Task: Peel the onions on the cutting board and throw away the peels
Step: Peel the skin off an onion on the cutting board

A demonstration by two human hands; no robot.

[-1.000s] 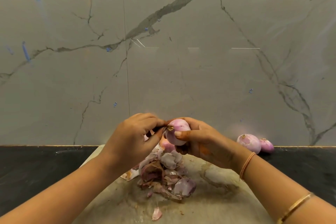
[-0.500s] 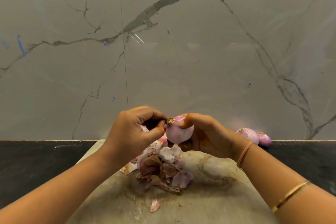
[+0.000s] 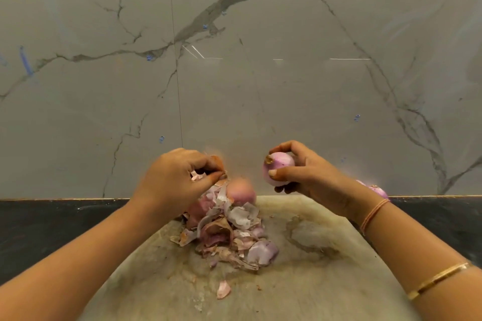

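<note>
My right hand (image 3: 310, 177) grips a peeled pink onion (image 3: 277, 168) in the air above the far right part of the worn cutting board (image 3: 326, 281). Well apart from it, my left hand (image 3: 177, 180) pinches thin strips of peel (image 3: 208, 176) over the peel pile (image 3: 229, 234), which lies on the middle of the board. Another onion (image 3: 240, 194), blurred, sits at the back of the pile, just right of my left hand. One loose peel scrap (image 3: 223, 289) lies alone nearer to me.
Two peeled onions (image 3: 378, 191) rest on the black counter (image 3: 52, 229) behind my right wrist, against the grey marble wall (image 3: 234, 73). The board reaches to the wall at the back.
My hands have pulled apart: the right one carried the onion to the right, the left one came away with peel. Before, both met at the onion.
</note>
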